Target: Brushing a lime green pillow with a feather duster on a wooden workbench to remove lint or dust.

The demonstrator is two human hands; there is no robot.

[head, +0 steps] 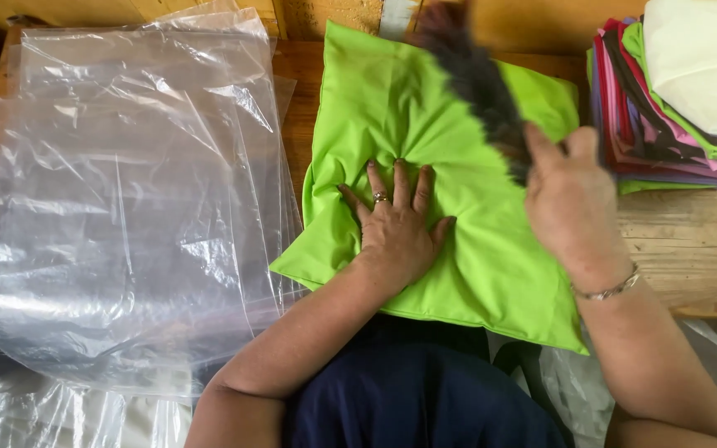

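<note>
1. Centrally, the left hand (396, 224) presses flat, fingers spread, on the green cushion (392, 108) lying mid-frame on the wooden table (690, 241)
2. Right hand (570, 203), right of centre, grips a blurred dark brush (479, 79) over it
3. Clear bags (118, 191) fill the left; folded fabrics (665, 99) sit upper right

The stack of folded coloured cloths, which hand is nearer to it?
Right. The right hand, holding a dark brush, is just beside the stack; the left hand presses the green cushion, farther away.
</note>
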